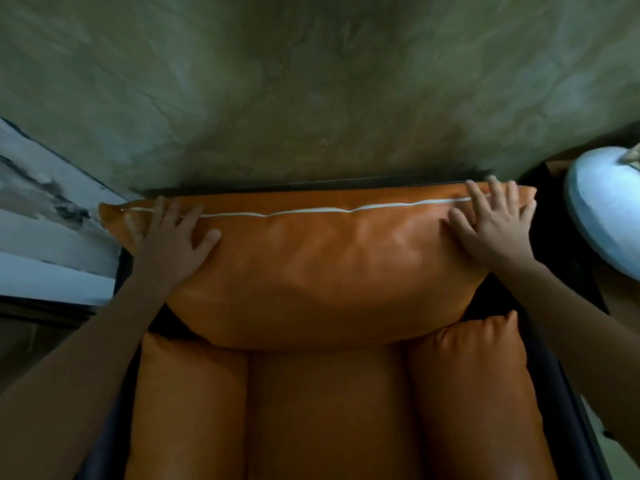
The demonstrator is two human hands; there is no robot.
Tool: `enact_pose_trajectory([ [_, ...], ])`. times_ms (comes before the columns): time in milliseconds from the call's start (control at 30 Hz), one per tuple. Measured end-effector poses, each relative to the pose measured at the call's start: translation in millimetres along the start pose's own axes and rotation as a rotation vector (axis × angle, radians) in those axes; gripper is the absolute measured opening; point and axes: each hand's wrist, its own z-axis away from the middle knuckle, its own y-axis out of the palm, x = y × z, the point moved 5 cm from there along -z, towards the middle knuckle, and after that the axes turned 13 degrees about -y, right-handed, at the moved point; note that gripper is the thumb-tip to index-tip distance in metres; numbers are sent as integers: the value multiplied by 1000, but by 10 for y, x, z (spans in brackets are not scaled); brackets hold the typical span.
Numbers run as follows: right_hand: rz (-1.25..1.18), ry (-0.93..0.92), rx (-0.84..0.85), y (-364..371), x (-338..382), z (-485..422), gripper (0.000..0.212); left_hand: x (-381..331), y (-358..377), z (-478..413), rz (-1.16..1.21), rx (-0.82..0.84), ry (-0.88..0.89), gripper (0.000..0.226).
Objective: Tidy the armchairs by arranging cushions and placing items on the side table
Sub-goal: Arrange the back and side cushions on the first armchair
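A big orange leather back cushion (322,265) with a white piping seam along its top stands against the back of a dark-framed armchair (568,403). My left hand (171,242) lies flat on the cushion's upper left corner, fingers spread. My right hand (493,225) presses flat on its upper right corner, fingertips over the seam. Below it lie the orange seat cushion (325,417), a left arm cushion (188,407) and a right arm cushion (478,393).
A grey-green plastered wall (311,91) rises right behind the chair. A framed black-and-white picture (48,220) leans at the left. A round pale blue side table (602,216) sits at the right edge, with something small on it, partly cut off.
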Motion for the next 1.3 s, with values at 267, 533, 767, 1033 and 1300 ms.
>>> enact_pose_trajectory([
  [267,-99,2,134,525,-40,-49,76,357,423,-287,77,141,-83,88],
  [533,-90,56,119,290,-175,-132,83,503,367,-352,203,98,-177,95],
  [767,-304,83,185,436,-226,-155,99,490,494,-291,454,192,-229,84],
  [1033,-12,-147,27,361,608,-26,72,-202,266,6,226,19,-19,71],
  [1300,22,-184,115,514,533,-16,71,-152,432,65,149,87,14,70],
])
